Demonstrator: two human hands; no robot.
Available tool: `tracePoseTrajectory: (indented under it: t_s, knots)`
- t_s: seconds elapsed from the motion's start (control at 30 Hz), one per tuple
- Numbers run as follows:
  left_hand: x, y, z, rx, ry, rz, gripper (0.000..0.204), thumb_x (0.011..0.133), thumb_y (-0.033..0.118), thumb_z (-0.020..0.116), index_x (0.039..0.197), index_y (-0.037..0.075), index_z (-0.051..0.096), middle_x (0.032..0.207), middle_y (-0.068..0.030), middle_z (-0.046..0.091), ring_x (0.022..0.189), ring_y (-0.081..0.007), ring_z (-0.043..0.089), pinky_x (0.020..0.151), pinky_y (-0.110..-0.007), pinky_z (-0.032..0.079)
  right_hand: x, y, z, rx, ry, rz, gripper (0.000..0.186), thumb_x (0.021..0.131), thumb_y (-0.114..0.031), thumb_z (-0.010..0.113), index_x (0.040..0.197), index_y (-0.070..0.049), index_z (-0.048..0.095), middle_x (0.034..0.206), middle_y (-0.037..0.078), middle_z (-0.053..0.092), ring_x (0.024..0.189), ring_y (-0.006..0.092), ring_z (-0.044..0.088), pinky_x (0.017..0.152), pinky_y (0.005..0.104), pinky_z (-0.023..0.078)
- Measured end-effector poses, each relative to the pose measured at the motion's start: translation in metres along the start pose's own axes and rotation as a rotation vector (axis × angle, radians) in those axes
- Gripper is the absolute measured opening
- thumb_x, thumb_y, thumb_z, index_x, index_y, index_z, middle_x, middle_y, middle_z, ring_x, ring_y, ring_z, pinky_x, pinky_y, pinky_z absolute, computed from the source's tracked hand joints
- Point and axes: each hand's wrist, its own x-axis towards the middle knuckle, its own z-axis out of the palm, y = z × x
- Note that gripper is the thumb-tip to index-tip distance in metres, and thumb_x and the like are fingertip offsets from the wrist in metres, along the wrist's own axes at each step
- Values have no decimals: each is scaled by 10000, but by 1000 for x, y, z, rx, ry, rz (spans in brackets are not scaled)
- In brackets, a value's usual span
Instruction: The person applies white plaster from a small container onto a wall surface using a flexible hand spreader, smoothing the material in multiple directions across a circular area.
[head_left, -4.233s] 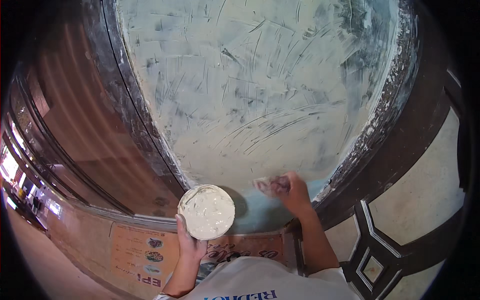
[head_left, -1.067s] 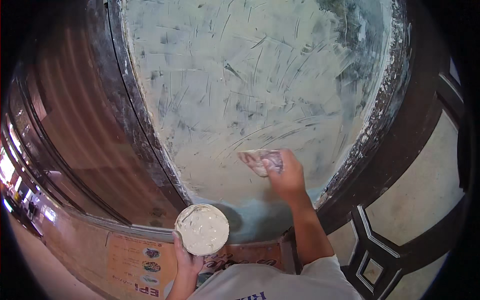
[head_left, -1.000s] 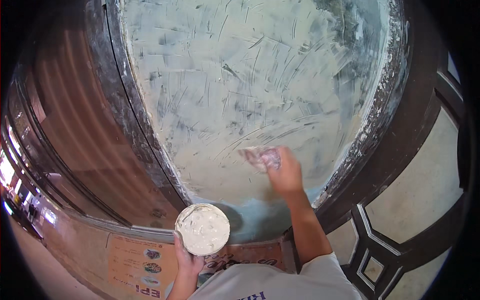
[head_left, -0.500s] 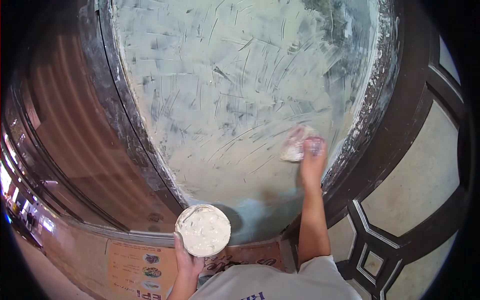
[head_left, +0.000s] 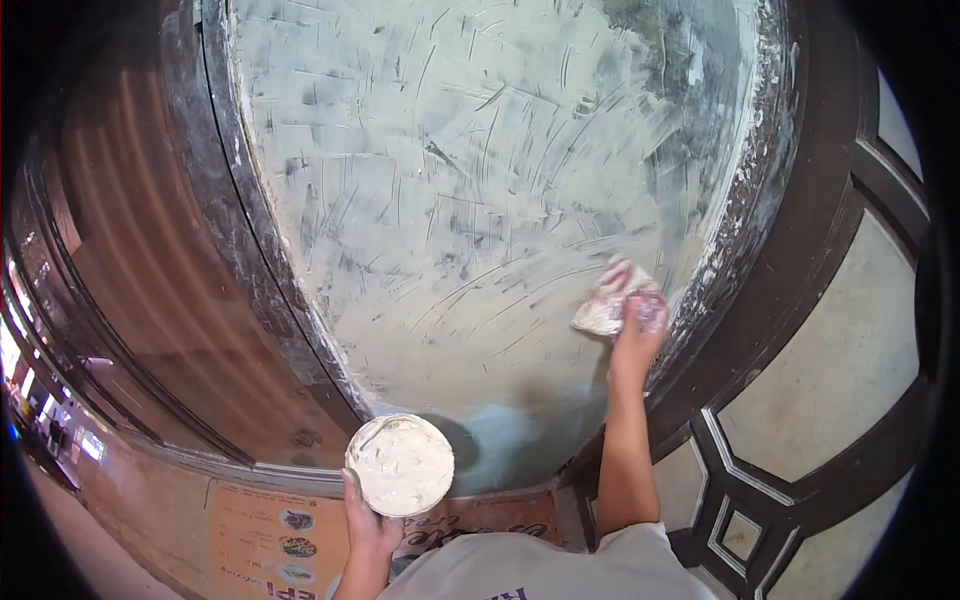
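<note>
My left hand [head_left: 372, 525] grips a round tub [head_left: 400, 468] from below and its near left side. White, lumpy putty fills the tub, with streaks at its top. At the lower right of a smeared wall panel [head_left: 450, 250], my right hand [head_left: 638, 335] is closed on a reddish putty spreader [head_left: 603, 304] coated in white. The spreader lies close to the panel; whether its edge touches cannot be made out. Pale putty with dark scratch-like gaps covers most of the panel, while the bottom strip looks bluish and thinly coated.
Dark frame strips with white smears edge the panel on the left [head_left: 262, 260] and right [head_left: 752, 190]. A brown glossy door [head_left: 160, 260] stands at left, a dark-framed panelled door [head_left: 830, 340] at right. An orange printed mat [head_left: 235, 540] lies below.
My right hand and the spreader have shifted a little to the right and down. The tub in my left hand sits slightly farther left and lower.
</note>
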Motion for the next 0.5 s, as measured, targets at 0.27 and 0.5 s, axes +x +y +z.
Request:
tracePoseTrajectory:
  t_s: [0.27,0.5]
  knots:
    - [1,-5,9,31,-46,0,659,1011,571,362,1473,102,387,1467,-111,473,1317,-288,488,1105,-438,406,19,-11,4,-260,-24,-135,264,977,-206,631,1155,-27,554,1065,52,643,836,171,605,794,290,490]
    - [3,-7,6,20,-9,-37,672,1004,582,369,1476,104,382,1466,-121,468,1315,-298,488,1105,-450,404,-17,-24,7,35,-308,40,273,983,-170,614,1194,-25,521,1062,50,609,961,114,566,830,272,476]
